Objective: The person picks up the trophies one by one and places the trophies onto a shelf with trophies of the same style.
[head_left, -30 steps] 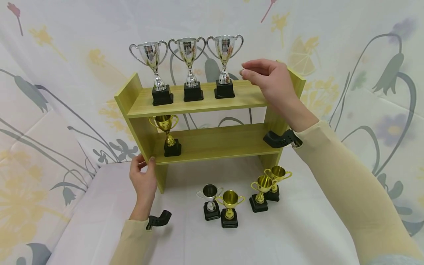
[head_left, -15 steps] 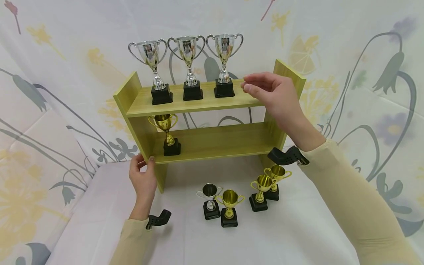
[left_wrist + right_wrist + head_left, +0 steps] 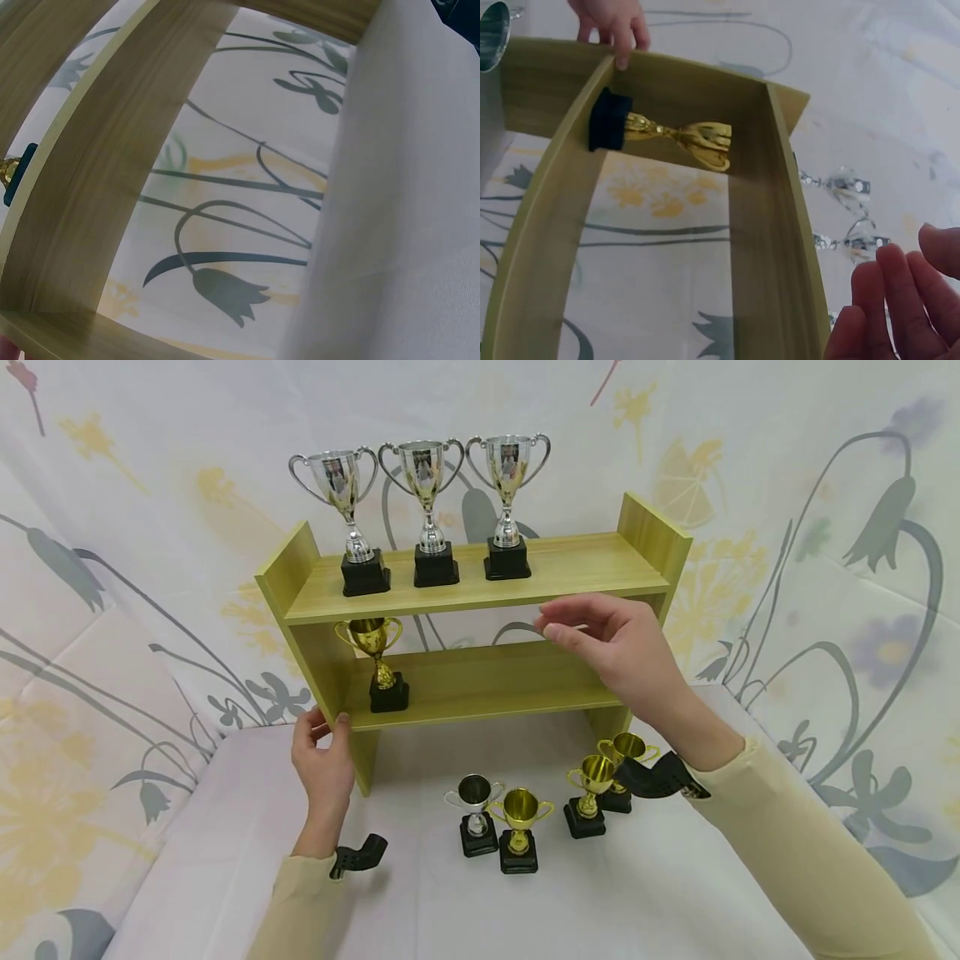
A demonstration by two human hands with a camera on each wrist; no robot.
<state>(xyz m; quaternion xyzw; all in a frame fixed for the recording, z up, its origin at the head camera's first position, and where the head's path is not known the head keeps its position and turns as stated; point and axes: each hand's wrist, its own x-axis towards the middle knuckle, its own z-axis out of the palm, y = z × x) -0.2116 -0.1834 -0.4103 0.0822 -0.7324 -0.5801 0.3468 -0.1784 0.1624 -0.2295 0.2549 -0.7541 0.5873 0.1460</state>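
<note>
My left hand (image 3: 324, 768) grips the lower left side panel of a wooden two-tier shelf (image 3: 487, 681), thumb in front and fingers partly hidden behind. The right hand (image 3: 626, 652) hovers in front of the shelf's right half, fingers loosely bent and holding nothing; the right wrist view shows its bare fingertips (image 3: 892, 259). Three silver trophy cups stand in a row on the top board: a left one (image 3: 365, 572), a middle one (image 3: 435, 565) and a right one (image 3: 506, 558). On the lower board, at the left end, a gold trophy cup (image 3: 388, 692) stands upright.
Before the shelf, on the white cloth (image 3: 442, 918), a small silver trophy (image 3: 477, 837) stands beside a gold trophy (image 3: 519, 853). Two more gold trophies stand further right, a front one (image 3: 585, 818) and a rear one (image 3: 628, 745). A floral backdrop (image 3: 787, 568) hangs behind.
My right hand has come down from beside the right silver trophy at the top board to in front of the lower tier. The left hand keeps its place on the side panel.
</note>
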